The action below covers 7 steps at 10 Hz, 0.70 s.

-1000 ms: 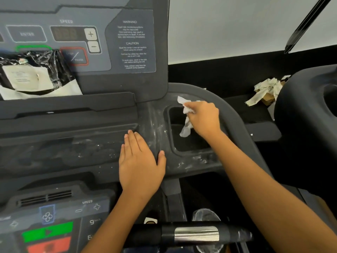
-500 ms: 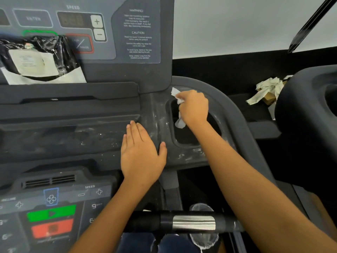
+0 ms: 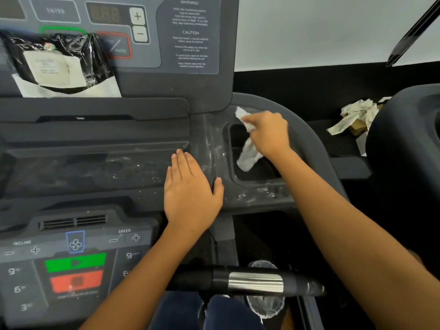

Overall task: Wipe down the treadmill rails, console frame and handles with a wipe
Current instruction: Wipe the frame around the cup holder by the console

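A white wipe [image 3: 247, 153] is pinched in my right hand [image 3: 270, 133] at the far rim of the dark cup holder recess [image 3: 252, 173] in the treadmill console frame [image 3: 238, 201]. One end of the wipe sticks out past my fingers and the other hangs down into the recess. My left hand [image 3: 190, 189] lies flat, fingers together, on the dusty frame just left of the recess, holding nothing. White smears mark the frame around the recess. A handle [image 3: 250, 282] with a silver band crosses below my arms.
The upper display panel [image 3: 142, 32] stands ahead with a plastic-wrapped packet [image 3: 59, 60] leaning on it. The lower keypad [image 3: 73, 265] with green and red buttons lies at the lower left. Crumpled used wipes [image 3: 354, 115] lie at the right, beside another dark machine [image 3: 409, 148].
My right hand with the wipe has slid along the far rim of the recess, from its right side toward the far left corner. My left hand has stayed flat in place.
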Each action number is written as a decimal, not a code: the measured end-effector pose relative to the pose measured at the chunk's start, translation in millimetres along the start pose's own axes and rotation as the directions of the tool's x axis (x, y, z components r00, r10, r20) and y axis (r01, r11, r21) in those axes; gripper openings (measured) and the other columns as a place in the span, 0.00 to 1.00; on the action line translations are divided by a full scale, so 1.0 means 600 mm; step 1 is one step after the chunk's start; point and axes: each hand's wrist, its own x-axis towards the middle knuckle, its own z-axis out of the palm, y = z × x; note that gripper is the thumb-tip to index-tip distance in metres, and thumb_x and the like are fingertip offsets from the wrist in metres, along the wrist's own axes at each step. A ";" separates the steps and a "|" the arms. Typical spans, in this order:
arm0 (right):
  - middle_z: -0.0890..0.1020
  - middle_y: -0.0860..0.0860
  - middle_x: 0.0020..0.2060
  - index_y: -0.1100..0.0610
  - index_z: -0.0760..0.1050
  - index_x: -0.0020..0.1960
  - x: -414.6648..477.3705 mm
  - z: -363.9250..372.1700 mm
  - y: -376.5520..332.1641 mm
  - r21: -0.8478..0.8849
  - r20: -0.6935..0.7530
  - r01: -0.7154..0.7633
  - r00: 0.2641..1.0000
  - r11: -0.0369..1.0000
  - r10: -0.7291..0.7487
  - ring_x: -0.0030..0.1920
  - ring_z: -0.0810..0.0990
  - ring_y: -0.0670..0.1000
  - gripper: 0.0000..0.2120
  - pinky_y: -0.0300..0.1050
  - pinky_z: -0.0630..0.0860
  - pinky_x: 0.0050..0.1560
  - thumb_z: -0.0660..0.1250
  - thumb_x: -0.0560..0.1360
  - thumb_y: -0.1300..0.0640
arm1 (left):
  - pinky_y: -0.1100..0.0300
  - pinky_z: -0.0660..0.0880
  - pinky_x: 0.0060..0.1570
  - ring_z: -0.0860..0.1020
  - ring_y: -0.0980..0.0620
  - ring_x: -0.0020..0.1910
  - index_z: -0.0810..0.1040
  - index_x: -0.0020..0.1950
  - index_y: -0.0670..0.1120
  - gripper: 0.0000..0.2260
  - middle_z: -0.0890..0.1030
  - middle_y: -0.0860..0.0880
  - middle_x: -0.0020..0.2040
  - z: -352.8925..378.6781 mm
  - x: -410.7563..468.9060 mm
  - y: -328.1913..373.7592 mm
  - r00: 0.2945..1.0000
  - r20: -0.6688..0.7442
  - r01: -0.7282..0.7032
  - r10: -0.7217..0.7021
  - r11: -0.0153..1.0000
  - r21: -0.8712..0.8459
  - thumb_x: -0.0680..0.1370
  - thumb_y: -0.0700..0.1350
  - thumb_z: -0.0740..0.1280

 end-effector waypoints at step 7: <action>0.82 0.57 0.53 0.52 0.78 0.64 -0.016 -0.012 0.009 -0.042 -0.028 -0.022 0.999 0.999 0.021 0.54 0.79 0.61 0.24 0.51 0.77 0.49 0.61 0.72 0.71 | 0.51 0.51 0.75 0.51 0.43 0.77 0.48 0.77 0.35 0.38 0.52 0.37 0.77 0.003 0.000 -0.003 1.000 0.016 -0.015 0.014 0.999 0.045 0.78 0.61 0.53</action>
